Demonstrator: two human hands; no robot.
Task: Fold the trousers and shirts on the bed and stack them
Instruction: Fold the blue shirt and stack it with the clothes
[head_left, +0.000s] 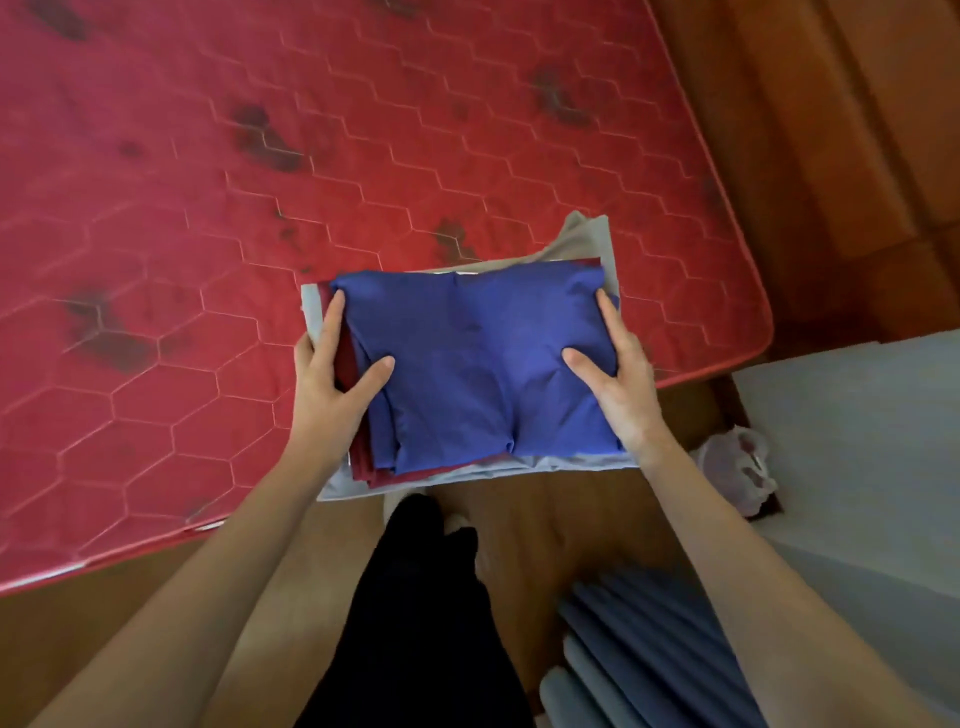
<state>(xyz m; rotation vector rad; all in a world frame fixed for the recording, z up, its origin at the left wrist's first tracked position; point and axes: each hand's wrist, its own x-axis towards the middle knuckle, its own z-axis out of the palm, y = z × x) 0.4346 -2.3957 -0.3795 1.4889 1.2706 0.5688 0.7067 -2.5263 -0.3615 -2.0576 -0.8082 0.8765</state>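
1. Your left hand (332, 374) grips the left edge of the stack: the thumb lies on top of the blue garment (478, 364) and the fingers reach along the side over the dark red garment (347, 358).
2. Your right hand (615, 374) grips the right edge the same way, thumb on top, fingers wrapped round the side.
3. The stack holds the folded blue garment on top, the dark red garment beneath it and a grey garment (584, 241) at the bottom. It sits at the near corner of the bed (208, 208), its near edge overhanging the floor.
4. No unfolded clothing shows on the mattress. Judge the step as the last one: squaring or carrying the finished stack.
5. Next, keep both grips level and even so the layers do not slide apart.
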